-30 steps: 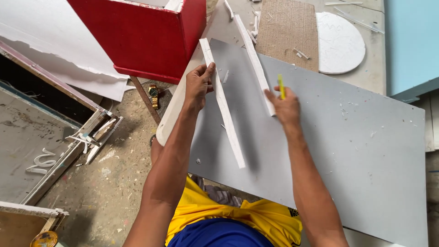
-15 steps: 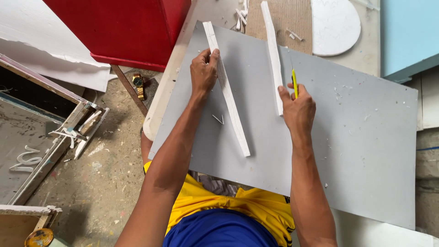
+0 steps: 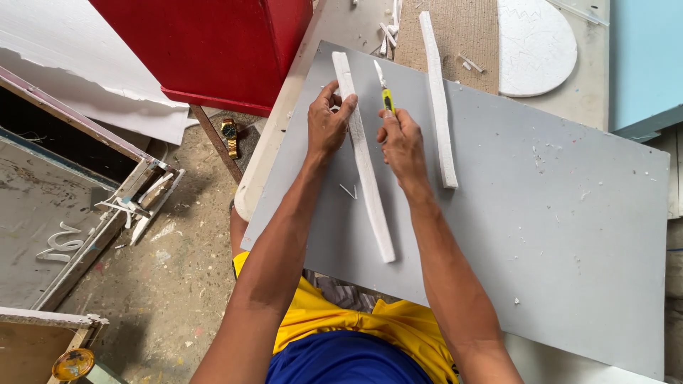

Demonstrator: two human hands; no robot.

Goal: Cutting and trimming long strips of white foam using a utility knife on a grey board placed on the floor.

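A long white foam strip [image 3: 366,174] lies on a grey board [image 3: 541,235] in front of me. My left hand [image 3: 327,124] presses down on the strip's far end, thumb and fingers around it. My right hand [image 3: 402,142] grips a yellow utility knife [image 3: 384,89] with its blade out, just right of the strip near the same end. A second white foam strip [image 3: 439,99] lies to the right of my right hand, untouched.
A red box [image 3: 213,43] stands at the upper left beside torn white sheets [image 3: 64,50]. A gold wristwatch [image 3: 229,135] lies on the floor below it. A round white foam piece [image 3: 535,46] and a pale blue panel [image 3: 644,57] sit at the far right.
My right hand has moved left from the second strip to the first strip, with the knife now beside it. My left hand stays on the first strip's far end.
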